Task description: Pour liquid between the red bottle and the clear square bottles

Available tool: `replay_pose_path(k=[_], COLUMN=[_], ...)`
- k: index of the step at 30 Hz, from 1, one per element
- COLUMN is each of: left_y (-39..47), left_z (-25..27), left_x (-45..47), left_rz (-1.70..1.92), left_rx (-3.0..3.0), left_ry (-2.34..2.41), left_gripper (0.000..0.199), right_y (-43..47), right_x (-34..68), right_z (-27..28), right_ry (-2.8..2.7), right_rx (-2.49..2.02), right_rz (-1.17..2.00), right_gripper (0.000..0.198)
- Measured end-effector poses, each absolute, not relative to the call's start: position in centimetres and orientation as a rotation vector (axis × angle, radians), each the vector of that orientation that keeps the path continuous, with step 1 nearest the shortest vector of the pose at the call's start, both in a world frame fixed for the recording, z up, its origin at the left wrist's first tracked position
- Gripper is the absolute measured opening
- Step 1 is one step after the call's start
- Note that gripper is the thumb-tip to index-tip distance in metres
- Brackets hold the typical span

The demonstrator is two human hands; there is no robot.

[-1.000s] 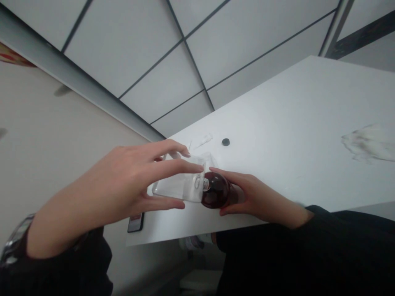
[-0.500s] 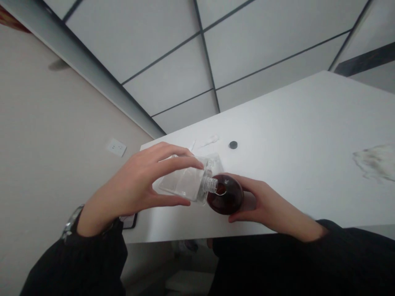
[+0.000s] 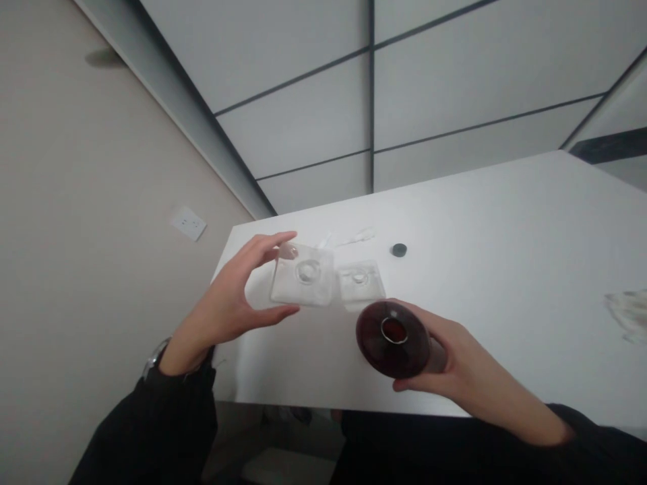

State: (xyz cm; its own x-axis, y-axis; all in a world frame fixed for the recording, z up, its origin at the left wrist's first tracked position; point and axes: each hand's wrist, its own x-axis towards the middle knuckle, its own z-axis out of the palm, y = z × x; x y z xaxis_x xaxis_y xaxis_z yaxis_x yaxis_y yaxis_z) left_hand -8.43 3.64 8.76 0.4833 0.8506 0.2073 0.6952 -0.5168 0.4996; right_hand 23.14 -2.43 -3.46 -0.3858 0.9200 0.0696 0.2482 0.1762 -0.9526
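Brown bottle (image 3: 390, 359) already uncapped, gripped in the right hand (image 3: 455, 357); ten o'clock, left hand (image 3: 230, 296) rings a clear bottle (image 3: 303, 291), hold unclear!

My black sleeves, the left sleeve (image 3: 151, 431) and the right sleeve (image 3: 601, 441), look plain and loose, the left one creased near its cuff. Around my left wrist sits a silvery metal band (image 3: 154, 359), too blurred to tell watch from bracelet. My left hand (image 3: 227, 300) and right hand (image 3: 449, 357) are bare, with slender fingers and short nails.
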Motion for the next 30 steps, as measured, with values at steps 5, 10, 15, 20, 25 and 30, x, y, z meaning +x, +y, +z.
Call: replay_pose_path(k=[5,10,15,20,25,30], left_y=[4.7,5.5,5.4,5.1,5.0,4.8], left_z=[3.2,-0.5,-1.4,-1.0,-0.8,-0.6], left_x=[-9.9,-11.2,-11.9,-11.8,-11.7,-12.0], left_rz=[0.729,0.699,0.683,0.625,0.641,0.67], left_rx=[2.13,1.962,1.877,1.9,1.884,1.939], left_ry=[1.476,1.48,1.428,1.443,1.546,1.553], left_gripper=[0.063,0.068,0.073,0.073,0.082,0.074], right_y=[-2.6,-2.6,-2.4,-2.5,-2.7,-2.5], right_x=[23.8,24.8,25.5,26.7,28.0,28.4], right_z=[-3.7,-4.3,-4.3,-4.2,-4.7,-4.6], right_ry=[-1.768,-1.772,-1.797,-1.804,-1.805,-1.803], right_rx=[-1.189,-1.29,-1.352,-1.405,-1.47,-1.482], right_rz=[1.182,1.077,1.025,1.003,0.922,0.905], right_gripper=[0.086,0.088,0.082,0.082,0.078,0.07])
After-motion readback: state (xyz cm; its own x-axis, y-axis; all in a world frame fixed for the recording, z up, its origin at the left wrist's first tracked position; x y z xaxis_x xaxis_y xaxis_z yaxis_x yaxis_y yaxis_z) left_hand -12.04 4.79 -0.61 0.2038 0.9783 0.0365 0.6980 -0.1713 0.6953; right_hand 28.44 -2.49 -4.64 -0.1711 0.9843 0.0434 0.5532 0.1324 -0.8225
